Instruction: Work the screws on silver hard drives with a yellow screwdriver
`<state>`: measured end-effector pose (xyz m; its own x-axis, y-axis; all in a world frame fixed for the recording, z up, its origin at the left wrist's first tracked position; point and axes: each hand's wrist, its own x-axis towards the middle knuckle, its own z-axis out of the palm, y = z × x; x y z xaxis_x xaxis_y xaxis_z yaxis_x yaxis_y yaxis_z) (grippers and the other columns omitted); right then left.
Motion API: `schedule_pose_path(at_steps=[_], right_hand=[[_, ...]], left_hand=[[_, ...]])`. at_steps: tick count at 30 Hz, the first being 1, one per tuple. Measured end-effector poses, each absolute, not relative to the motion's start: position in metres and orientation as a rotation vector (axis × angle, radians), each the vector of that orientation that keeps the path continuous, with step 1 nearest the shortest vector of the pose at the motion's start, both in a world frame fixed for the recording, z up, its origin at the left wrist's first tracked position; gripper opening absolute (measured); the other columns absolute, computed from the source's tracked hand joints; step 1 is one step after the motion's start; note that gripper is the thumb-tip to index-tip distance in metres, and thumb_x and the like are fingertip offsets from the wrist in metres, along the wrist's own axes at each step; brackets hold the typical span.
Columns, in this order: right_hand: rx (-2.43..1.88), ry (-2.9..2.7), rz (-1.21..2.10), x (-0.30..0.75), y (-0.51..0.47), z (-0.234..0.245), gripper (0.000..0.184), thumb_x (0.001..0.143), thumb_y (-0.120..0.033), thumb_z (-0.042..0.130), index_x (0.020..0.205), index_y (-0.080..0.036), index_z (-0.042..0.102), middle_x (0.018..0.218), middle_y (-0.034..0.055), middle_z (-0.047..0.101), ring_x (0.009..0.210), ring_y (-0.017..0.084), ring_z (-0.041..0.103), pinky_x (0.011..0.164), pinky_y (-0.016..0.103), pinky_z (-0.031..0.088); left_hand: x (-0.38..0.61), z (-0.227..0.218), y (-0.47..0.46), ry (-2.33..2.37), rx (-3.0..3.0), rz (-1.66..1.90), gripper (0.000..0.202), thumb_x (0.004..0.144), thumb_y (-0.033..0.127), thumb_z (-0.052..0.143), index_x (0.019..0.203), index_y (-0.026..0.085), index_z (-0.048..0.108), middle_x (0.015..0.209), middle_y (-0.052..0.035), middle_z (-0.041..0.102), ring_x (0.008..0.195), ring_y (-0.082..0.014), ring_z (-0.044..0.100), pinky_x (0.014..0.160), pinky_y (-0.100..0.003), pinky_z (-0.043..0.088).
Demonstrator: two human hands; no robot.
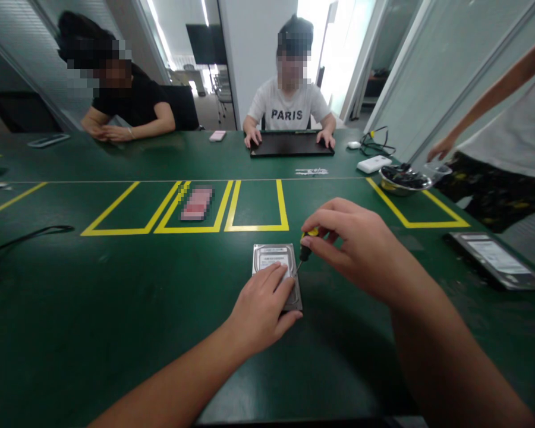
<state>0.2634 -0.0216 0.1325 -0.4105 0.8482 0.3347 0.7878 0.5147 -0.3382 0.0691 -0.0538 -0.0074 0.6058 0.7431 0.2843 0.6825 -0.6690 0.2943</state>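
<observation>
Screwdriver at the side of a hard drive

Your left hand lies across the hard drive, fingers laid over its label, thumb apart at the near right corner. Your right hand pinches the screwdriver by its handle; the shaft slopes down to the drive's right side, beside your left fingertips, its tip too small to make out. The drive rests flat on the green surface in front of you, just short of the yellow tape. Well to your right lies a larger drive. Beyond it, a metal bowl holds dark pieces, with a clear cup beside it. Across from you, a person in a white shirt touches a black panel.
</observation>
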Motion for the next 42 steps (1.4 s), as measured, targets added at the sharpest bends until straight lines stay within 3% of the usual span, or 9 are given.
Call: schedule_pose_path(at_steps=[10,16,29,35,42], right_hand=[[-1.382,-2.29,0.112,0.2649,-0.0221,0.132,0.009,0.086,-0.023,0.067,0.094,-0.018,0.068,0.084,0.0016,0.068,0.075,0.016,0.06,0.066,0.028,0.041],[-1.337,-2.293,0.124,0.2644,-0.0222,0.1316,0.01,0.089,-0.024,0.062,0.093,-0.019,0.07,0.092,0.0037,0.064,0.08,0.016,0.059,0.07,0.028,0.043],[-1.377,-2.279,0.055,0.2666,-0.0229,0.1316,0.007,0.086,-0.02,0.063,0.092,-0.019,0.068,0.086,0.0017,0.069,0.077,0.017,0.062,0.069,0.029,0.042],[-1.356,-2.295,0.087,0.2648,-0.0224,0.1319,0.009,0.089,-0.027,0.063,0.09,-0.02,0.069,0.09,0.0029,0.065,0.08,0.017,0.06,0.07,0.03,0.043],[-1.374,-2.265,0.057,0.2667,-0.0222,0.131,0.006,0.085,-0.021,0.066,0.091,-0.019,0.068,0.084,0.0003,0.068,0.074,0.016,0.06,0.067,0.028,0.04]], left_hand=[[0.0692,-0.0087,-0.0535,1.192,2.671,0.585,0.055,0.082,0.043,0.07,0.128,0.017,0.055,0.145,-0.0154,0.051,0.137,-0.0338,0.044,0.114,-0.051,0.039],[0.0687,-0.0089,-0.053,1.188,2.682,0.583,0.056,0.081,0.043,0.071,0.128,0.016,0.055,0.144,-0.0159,0.051,0.137,-0.034,0.044,0.114,-0.051,0.039],[0.0686,-0.0094,-0.0534,1.191,2.663,0.58,0.055,0.082,0.043,0.07,0.128,0.017,0.055,0.145,-0.0151,0.05,0.137,-0.0339,0.044,0.114,-0.051,0.039],[0.0692,-0.0098,-0.0536,1.185,2.666,0.591,0.055,0.082,0.042,0.071,0.128,0.017,0.055,0.145,-0.0157,0.051,0.137,-0.0342,0.043,0.114,-0.052,0.039],[0.0695,-0.0105,-0.0536,1.178,2.66,0.614,0.055,0.081,0.041,0.072,0.128,0.017,0.055,0.144,-0.0158,0.052,0.136,-0.0345,0.045,0.112,-0.053,0.041]])
